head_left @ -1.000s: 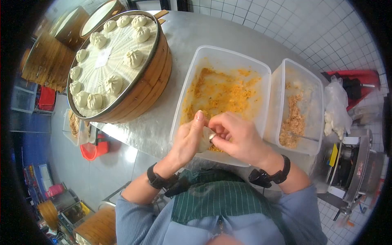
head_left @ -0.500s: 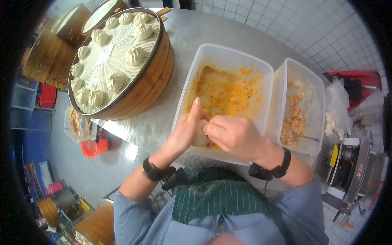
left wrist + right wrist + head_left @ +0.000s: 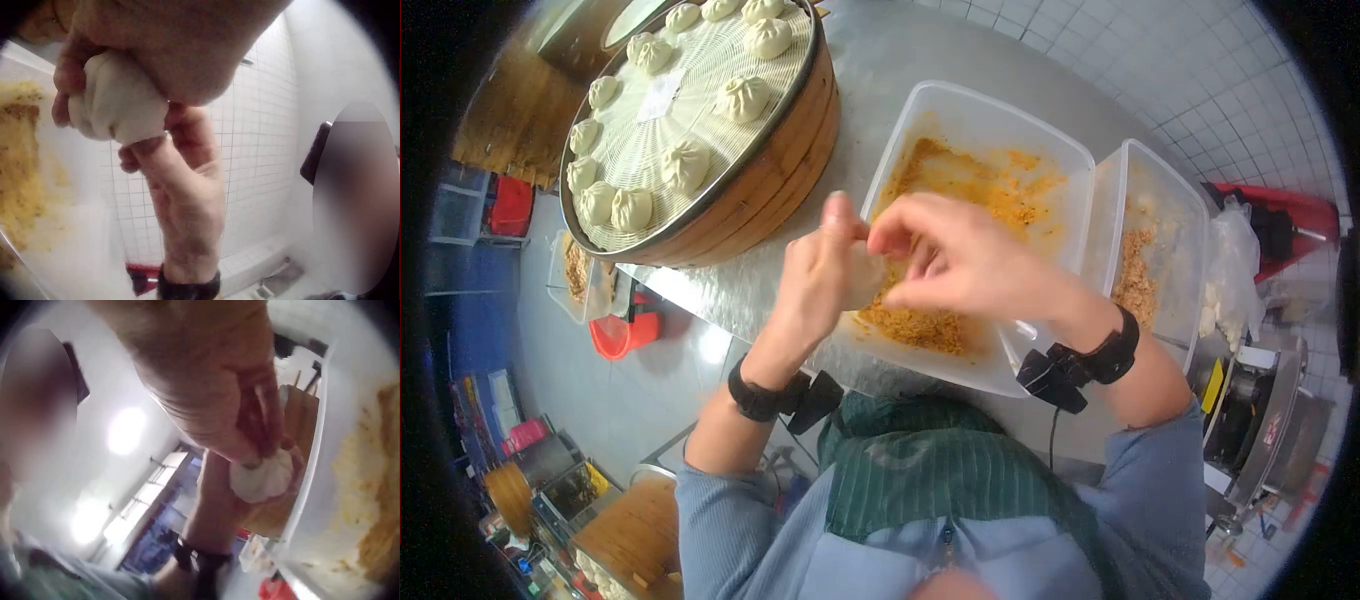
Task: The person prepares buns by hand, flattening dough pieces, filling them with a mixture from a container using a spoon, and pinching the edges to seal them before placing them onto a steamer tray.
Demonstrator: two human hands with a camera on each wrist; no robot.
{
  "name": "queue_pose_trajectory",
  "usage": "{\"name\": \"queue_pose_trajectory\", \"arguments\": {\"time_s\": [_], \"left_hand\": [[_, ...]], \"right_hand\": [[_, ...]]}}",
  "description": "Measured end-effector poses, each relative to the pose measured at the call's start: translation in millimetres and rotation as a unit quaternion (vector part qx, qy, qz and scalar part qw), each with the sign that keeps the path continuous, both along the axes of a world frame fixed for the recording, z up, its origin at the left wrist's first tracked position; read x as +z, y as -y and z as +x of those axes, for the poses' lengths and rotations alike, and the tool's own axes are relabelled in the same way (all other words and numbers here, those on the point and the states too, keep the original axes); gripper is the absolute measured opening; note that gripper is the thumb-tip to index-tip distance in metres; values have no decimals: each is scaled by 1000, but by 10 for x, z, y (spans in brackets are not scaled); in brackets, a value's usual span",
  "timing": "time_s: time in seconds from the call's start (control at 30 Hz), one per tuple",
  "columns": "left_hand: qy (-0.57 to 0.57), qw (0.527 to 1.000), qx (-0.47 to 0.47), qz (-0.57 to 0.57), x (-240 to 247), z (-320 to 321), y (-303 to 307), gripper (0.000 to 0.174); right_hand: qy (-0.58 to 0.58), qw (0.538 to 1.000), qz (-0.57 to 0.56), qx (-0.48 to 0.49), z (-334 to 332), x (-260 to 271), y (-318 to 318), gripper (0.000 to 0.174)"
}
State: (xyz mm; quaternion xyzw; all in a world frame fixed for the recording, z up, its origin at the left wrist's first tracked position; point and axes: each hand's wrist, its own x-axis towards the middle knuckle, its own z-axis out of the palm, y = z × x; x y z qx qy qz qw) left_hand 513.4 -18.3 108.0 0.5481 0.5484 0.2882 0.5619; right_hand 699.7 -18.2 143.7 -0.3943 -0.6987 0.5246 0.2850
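A white pleated dumpling (image 3: pixel 863 280) (image 3: pixel 115 100) (image 3: pixel 262 478) lies in the left hand (image 3: pixel 810 285) (image 3: pixel 219 494), whose fingers cup it with the thumb upright beside it. From the other side the right hand (image 3: pixel 990 265) (image 3: pixel 187 194) (image 3: pixel 206 381) reaches in with bent fingers, and in both wrist views its thumb and fingertips pinch the dumpling's gathered edge. Below the hands is a clear bin (image 3: pixel 1088 220) with orange filling (image 3: pixel 920 325). At the upper left, several dumplings sit spaced around a round bamboo steamer (image 3: pixel 750 190) on a woven mat.
Right of the bin stands a second clear bin (image 3: pixel 1202 270) with pinkish filling, then a plastic bag (image 3: pixel 1230 260) and a metal machine (image 3: pixel 1270 410). A red container (image 3: pixel 625 335) is at lower left, beyond the table's edge. More steamers (image 3: pixel 520 110) are stacked behind.
Both hands have moved left and up from the bin's near left part, toward the steamer, with the dumpling between them. The head view has shifted, cutting off the steamer's top.
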Motion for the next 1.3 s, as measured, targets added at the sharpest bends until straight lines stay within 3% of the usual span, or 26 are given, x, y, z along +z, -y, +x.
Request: {"name": "queue_pose_trajectory", "arguments": {"time_s": [0.03, 0.07, 0.1, 0.17, 0.2, 0.27, 0.33, 0.67, 0.77, 0.87, 0.9, 0.97, 1.07, 1.1, 1.2, 1.3], "left_hand": [[11, 999, 50, 6, -69, -47, -11, 81], [95, 992, 68, -42, -268, -174, -34, 81], [98, 992, 71, -48, -285, -224, -11, 81], [251, 951, 103, -149, -291, -296, 69, 80], [300, 938, 91, -148, -335, -317, 102, 78], [317, 931, 95, -157, -284, -320, 163, 78], [335, 922, 102, -163, -292, -278, 201, 77], [296, 934, 111, -167, -265, -246, 219, 73], [302, 932, 107, -169, -267, -254, 224, 72], [312, 926, 123, -173, -289, -252, 220, 71], [313, 926, 126, -168, -300, -240, 223, 71], [317, 924, 142, -162, -301, -193, 222, 71], [337, 916, 121, -181, -200, -121, 228, 68], [337, 917, 117, -178, -195, -75, 234, 68], [328, 915, 147, -185, -122, 75, 275, 66], [309, 927, 95, -189, -122, 114, 320, 66]], "right_hand": [[3, 1000, -2, 3, 30, -55, -60, 17], [82, 996, 19, -21, 55, -181, -98, 17], [160, 985, 38, -44, 67, -339, -111, 16], [350, 933, 80, 40, 80, -776, -128, 16], [385, 919, 57, 67, 69, -974, -101, 16], [421, 901, 36, 100, -7, -1085, -83, 16], [479, 856, -21, 192, -133, -1090, -76, 14], [473, 862, 4, 182, -202, -1376, 9, 12], [480, 854, 55, 195, -110, -1395, -31, 12], [372, 918, 133, 37, 0, -1010, -99, 11], [371, 917, 139, 39, -20, -781, -89, 11], [176, 979, -24, -96, -62, -279, -28, 11], [104, 988, 70, -94, -144, 111, 181, 11], [104, 987, 74, -97, -160, 122, 237, 11], [149, 961, 224, -58, -168, 132, 336, 7], [172, 962, 205, -56, -173, 114, 370, 8]]}}
